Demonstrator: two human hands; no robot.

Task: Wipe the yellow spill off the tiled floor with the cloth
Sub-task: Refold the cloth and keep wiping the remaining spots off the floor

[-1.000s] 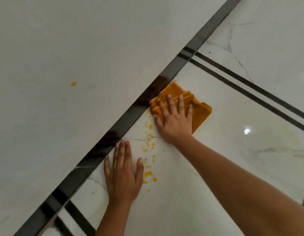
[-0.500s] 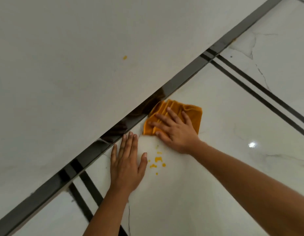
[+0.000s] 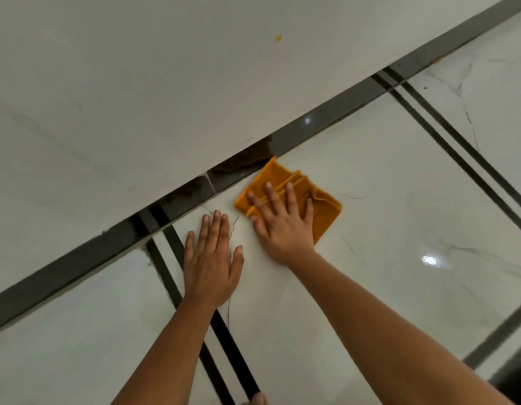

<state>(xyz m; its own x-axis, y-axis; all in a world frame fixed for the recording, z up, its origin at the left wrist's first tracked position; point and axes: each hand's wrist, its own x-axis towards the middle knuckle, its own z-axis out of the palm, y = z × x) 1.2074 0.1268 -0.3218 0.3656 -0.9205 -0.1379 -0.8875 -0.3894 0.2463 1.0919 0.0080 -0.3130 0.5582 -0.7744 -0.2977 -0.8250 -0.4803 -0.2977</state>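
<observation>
A folded orange cloth (image 3: 326,210) lies on the white marble-look floor tile (image 3: 393,206), one corner touching the dark skirting strip (image 3: 326,125). My right hand (image 3: 282,226) presses flat on the cloth's near half, fingers spread. Just to its left, my left hand (image 3: 212,264) rests flat on the bare tile with fingers together. No yellow drops show on the floor around either hand. Whatever lies under the cloth and my hands is hidden.
A pale wall (image 3: 166,97) rises behind the skirting and carries one small yellow spot (image 3: 278,38). Paired black inlay stripes cross the floor at the right (image 3: 458,141) and under my left forearm (image 3: 224,331). A thin crack (image 3: 229,311) runs by my left hand.
My right hand has swept the cloth along the skirting over the yellow drops, which no longer show. My left hand stays flat on the tile. The view has shifted left.
</observation>
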